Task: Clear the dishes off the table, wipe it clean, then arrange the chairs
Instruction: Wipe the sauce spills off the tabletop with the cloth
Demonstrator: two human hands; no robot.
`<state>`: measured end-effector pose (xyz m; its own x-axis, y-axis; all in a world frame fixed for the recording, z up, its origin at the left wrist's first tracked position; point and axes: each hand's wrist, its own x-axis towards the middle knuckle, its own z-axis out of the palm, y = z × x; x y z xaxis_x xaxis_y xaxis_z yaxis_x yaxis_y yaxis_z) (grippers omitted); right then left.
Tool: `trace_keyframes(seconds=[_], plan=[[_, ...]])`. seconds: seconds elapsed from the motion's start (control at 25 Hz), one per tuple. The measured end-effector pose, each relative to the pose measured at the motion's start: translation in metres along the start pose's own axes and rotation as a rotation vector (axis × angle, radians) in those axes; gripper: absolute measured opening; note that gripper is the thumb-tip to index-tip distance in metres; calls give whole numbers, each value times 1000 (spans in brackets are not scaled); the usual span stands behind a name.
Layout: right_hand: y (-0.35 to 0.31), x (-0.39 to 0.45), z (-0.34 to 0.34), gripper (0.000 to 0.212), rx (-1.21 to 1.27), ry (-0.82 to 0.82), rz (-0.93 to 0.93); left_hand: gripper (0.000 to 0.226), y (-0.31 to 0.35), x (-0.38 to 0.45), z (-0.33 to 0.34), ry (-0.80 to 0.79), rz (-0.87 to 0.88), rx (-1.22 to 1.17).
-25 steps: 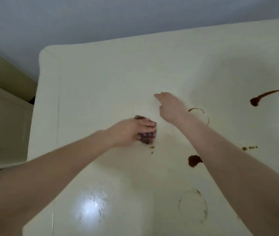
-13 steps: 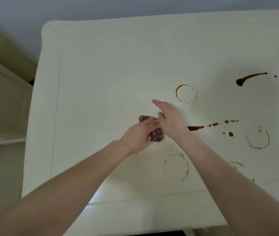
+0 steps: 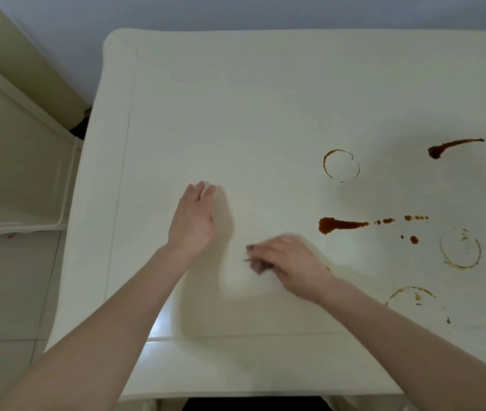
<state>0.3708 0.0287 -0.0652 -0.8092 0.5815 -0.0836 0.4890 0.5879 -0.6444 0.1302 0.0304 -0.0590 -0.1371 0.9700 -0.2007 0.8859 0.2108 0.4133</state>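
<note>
Right hand (image 3: pixel 289 262) lower centre of frame, blurred, fingers closed over small dark cloth (image 3: pixel 255 264) protruding at fingertips, on white table (image 3: pixel 236 114). Left hand (image 3: pixel 193 222) flat, empty, left of cloth.

The cream-white surface (image 3: pixel 236 114) carries dark brown streaks (image 3: pixel 341 224) and thin brown rings (image 3: pixel 341 165) at the right of the frame, a small dark purplish cloth (image 3: pixel 254 264) at centre, and pale grey floor (image 3: pixel 4 292) at left.
</note>
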Motion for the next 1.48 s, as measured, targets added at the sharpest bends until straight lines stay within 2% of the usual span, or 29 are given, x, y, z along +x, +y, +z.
trace_keyframes(seconds=[0.08,0.12,0.2,0.24,0.36,0.48,0.56,0.6,0.68,0.72,0.76,0.8,0.84,0.92,1.0,1.04,1.16,1.2,1.32,1.36,1.4,1.48], plan=[[17,54,-35,47,100,198,179,60,-5,-4,4,26,3,-10],[33,87,-53,49,36,284,306,60,-7,-7,5,49,-4,-18],[57,137,-70,48,-103,269,465,59,-9,-12,3,85,-46,-36],[57,146,-61,46,-171,205,445,58,-11,-14,3,94,-61,-36],[19,102,1,44,-341,72,72,53,-16,-23,3,103,-71,-38],[-11,14,39,43,-200,-11,-91,49,-14,-42,7,84,-65,-17],[-21,-23,37,43,-127,-140,-189,48,-10,-63,11,51,-39,23],[-24,-31,28,39,-68,-112,-207,48,-8,-76,14,40,-12,60],[-15,-25,2,24,13,28,-28,52,-3,-102,22,2,3,174],[-7,-13,-11,24,27,176,129,57,1,-114,24,-31,-25,216],[6,3,-17,28,-29,255,291,62,4,-125,27,-64,-68,230],[13,13,-20,32,-37,277,392,67,7,-133,30,-89,-112,227],[7,16,-14,31,-15,261,399,72,11,-140,32,-105,-143,222],[-18,-5,13,16,78,157,254,76,16,-147,37,-114,-158,219],[-40,-52,45,17,44,91,71,79,16,-149,42,-135,-170,246],[-51,-77,50,20,33,25,43,80,14,-148,44,-143,-173,259],[-12,-104,39,25,-201,65,-216,82,11,-146,46,-140,-160,273],[4,-101,24,24,-252,103,-115,82,10,-146,46,-145,-160,271],[29,-83,-10,34,-235,384,482,81,11,-145,48,-148,-167,269],[20,-80,-5,33,-238,434,566,82,11,-145,48,-144,-162,265],[-2,-78,7,32,-209,431,586,82,12,-146,48,-140,-157,260],[-57,-85,49,33,-117,337,400,84,13,-145,46,-142,-160,255]])
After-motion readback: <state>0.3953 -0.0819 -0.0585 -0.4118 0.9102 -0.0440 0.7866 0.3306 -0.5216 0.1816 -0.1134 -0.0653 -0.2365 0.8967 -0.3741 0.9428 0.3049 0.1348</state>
